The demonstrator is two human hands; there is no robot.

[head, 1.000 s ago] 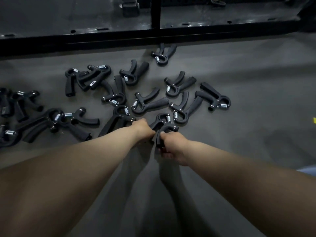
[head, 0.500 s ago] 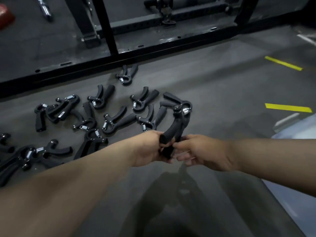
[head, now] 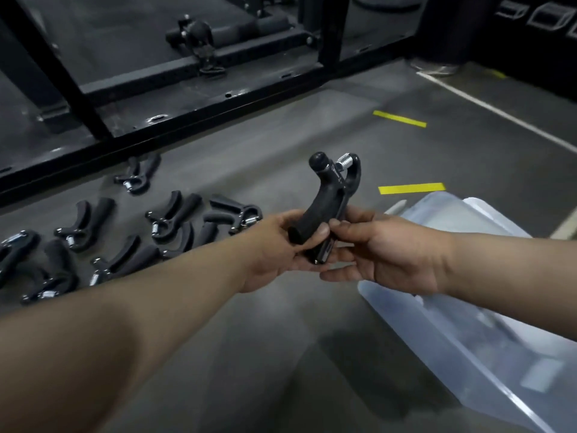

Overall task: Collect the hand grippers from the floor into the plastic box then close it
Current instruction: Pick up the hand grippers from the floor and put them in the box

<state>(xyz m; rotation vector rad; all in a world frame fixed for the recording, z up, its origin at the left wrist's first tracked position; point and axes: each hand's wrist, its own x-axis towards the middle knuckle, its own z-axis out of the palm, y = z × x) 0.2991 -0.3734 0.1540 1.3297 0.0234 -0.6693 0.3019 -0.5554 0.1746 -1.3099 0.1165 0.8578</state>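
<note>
Both my hands hold one black hand gripper (head: pixel 335 195) upright in the air, its steel spring at the top. My left hand (head: pixel 278 248) grips the lower handle from the left, and my right hand (head: pixel 384 248) pinches the handles from the right. Several more black hand grippers (head: pixel 170 218) lie scattered on the grey floor to the left. The clear plastic box (head: pixel 462 326) sits on the floor at the lower right, just under my right forearm, its top facing up; a pale lid-like piece (head: pixel 487 210) lies behind it.
A black steel rack frame (head: pixel 193 98) runs across the floor behind the grippers, with a bench part inside it. Yellow tape marks (head: pixel 411 188) and a white line (head: pixel 499 110) cross the floor to the right. A dark wall stands at the far right.
Both hands lifted one hand gripper off the floor and carried it rightward and up. My view swung right, bringing the plastic box into sight.
</note>
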